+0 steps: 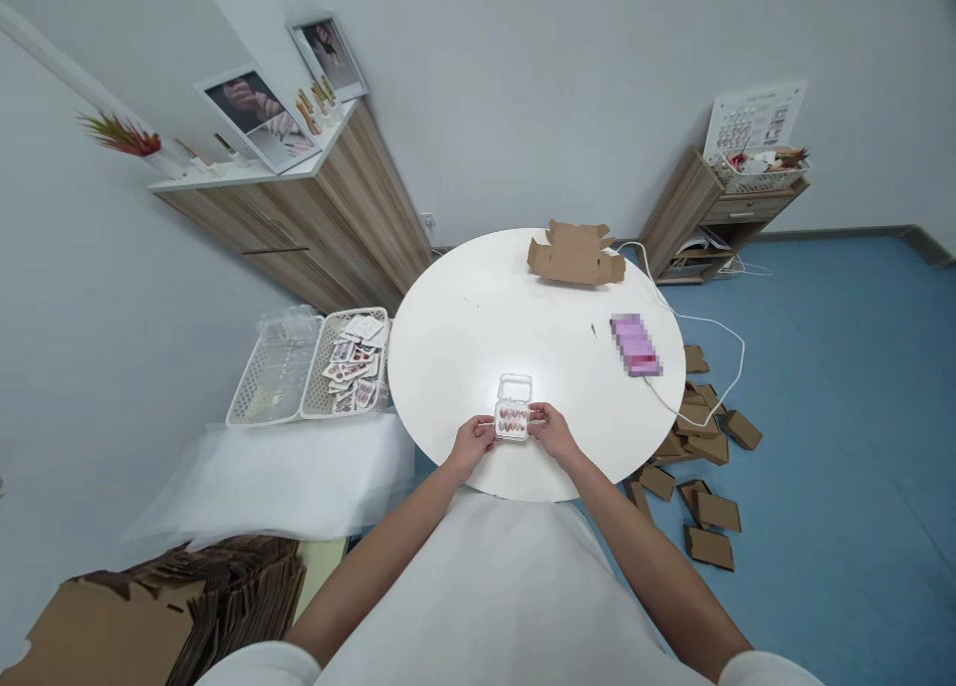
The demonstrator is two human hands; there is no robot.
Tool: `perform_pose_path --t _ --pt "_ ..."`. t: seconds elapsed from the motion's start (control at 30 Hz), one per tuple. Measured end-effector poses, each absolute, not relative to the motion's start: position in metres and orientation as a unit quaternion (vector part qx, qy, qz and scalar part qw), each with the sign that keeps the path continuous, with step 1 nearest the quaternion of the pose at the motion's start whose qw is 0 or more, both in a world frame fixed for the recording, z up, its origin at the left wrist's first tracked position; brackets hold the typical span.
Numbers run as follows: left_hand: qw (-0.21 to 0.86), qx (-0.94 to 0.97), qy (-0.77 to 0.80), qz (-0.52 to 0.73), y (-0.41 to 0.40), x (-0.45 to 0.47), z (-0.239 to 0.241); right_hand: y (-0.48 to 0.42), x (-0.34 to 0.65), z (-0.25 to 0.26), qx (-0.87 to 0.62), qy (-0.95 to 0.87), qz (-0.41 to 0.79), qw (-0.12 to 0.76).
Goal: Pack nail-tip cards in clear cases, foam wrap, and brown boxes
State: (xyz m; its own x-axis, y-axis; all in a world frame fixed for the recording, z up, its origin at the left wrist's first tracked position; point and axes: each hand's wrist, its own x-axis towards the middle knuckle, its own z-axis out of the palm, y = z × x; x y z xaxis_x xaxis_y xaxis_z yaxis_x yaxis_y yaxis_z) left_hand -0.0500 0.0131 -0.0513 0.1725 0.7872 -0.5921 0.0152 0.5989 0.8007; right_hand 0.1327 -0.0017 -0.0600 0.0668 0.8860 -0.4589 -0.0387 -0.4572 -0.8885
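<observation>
A small clear plastic case (512, 423) with its lid (515, 386) raised is at the near part of the round white table (448, 338). Inside lie what look like press-on nails in two rows, mostly pinkish. My left hand (473, 441) grips the case's left edge between thumb and fingers. On the opposite edge, the fingers of my right hand (549, 430) are closed on the case too. Whether the case rests on the tabletop or is lifted slightly, I cannot tell.
An unfolded cardboard box (577, 255) lies at the table's far side; a purple phone (636, 345) with a white cable is at right. Left stand baskets of nail cards (351, 367) and clear cases (280, 362). Small boxes (708, 547) litter the floor; flat cardboard (112, 616) is stacked lower left.
</observation>
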Motion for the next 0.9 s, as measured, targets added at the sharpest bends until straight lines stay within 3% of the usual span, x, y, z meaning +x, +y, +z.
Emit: perform_pose_path --t 0.37,0.67,0.9 --pt "0.721 0.341 0.511 0.320 0.015 -0.087 -0.034 0.011 0.128 -0.021 -0.588 -0.259 0.648 0.409" --pt "0.757 0.348 0.471 0.291 0.020 -0.116 -0.034 0.028 0.106 -0.009 -0.605 -0.310 0.634 0.369" --pt "0.802 0.303 0.431 0.282 0.020 -0.122 -0.028 0.021 0.094 0.006 -0.615 -0.347 0.574 0.415"
